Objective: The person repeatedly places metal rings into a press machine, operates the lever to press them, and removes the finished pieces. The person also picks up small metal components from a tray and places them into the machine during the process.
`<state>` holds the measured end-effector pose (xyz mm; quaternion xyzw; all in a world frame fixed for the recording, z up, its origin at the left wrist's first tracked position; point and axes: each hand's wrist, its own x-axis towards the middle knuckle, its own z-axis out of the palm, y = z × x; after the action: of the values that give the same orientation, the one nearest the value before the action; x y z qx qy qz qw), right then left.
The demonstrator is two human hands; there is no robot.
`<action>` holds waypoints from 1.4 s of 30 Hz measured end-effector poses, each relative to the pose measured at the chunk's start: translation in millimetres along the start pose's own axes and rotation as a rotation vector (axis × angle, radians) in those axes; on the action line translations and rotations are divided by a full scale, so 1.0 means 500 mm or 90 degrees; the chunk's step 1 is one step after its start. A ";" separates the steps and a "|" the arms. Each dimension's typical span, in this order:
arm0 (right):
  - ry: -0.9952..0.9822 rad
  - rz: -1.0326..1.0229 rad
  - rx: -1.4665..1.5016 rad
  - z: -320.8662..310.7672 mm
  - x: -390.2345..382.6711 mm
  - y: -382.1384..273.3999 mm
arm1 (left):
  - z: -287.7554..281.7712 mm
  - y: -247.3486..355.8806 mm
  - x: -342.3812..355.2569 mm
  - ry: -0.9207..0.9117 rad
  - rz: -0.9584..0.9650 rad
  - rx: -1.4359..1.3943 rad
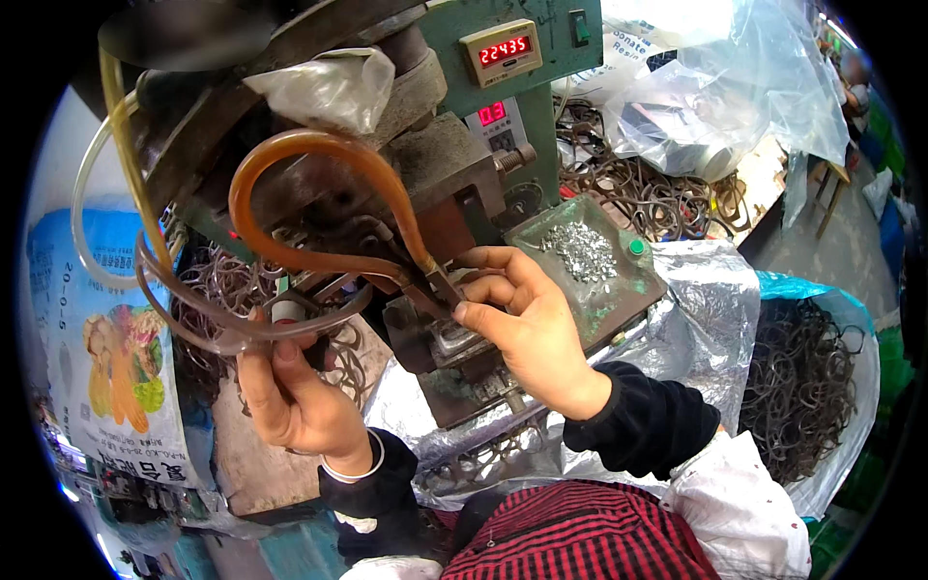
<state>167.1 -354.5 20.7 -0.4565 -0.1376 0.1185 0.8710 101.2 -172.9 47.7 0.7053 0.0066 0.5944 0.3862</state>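
My right hand (pixel 527 329) has its fingers curled at the machine's metal working head (pixel 435 343), thumb beside the lower end of an orange tube loop (pixel 319 145); what it grips is unclear. Lower left, my left hand (pixel 295 391) is closed, thumb and fingers raised round a small dark and reddish item (pixel 314 353) that I cannot make out, just under pinkish clear tubes (pixel 242 329). Right of the work point, a metal tray (pixel 619 290) holds small silvery bits and a green button.
The green machine (pixel 570 68) carries red displays. Tangled dark metal loops (pixel 628 198) lie behind it and fill a bag (pixel 793 387) at the right. A printed sack (pixel 106 348) stands left, silver foil (pixel 706 300) covers the bench. Another person (pixel 851 87) is far right.
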 end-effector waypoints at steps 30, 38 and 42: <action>0.213 -0.440 -1.044 -0.260 0.105 0.040 | 0.044 -0.003 -0.102 -0.324 0.293 -0.109; 0.152 -0.410 -1.065 -0.280 0.068 0.033 | -0.135 0.082 -0.141 -0.270 0.186 0.337; 0.194 -0.452 -0.974 -0.265 0.067 0.012 | -0.204 0.054 -0.032 -0.081 0.113 0.473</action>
<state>244.1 -441.2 -52.1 -0.8595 -0.1959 -0.3491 0.3180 -2.0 -144.6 48.8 0.8307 0.1368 0.5373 0.0510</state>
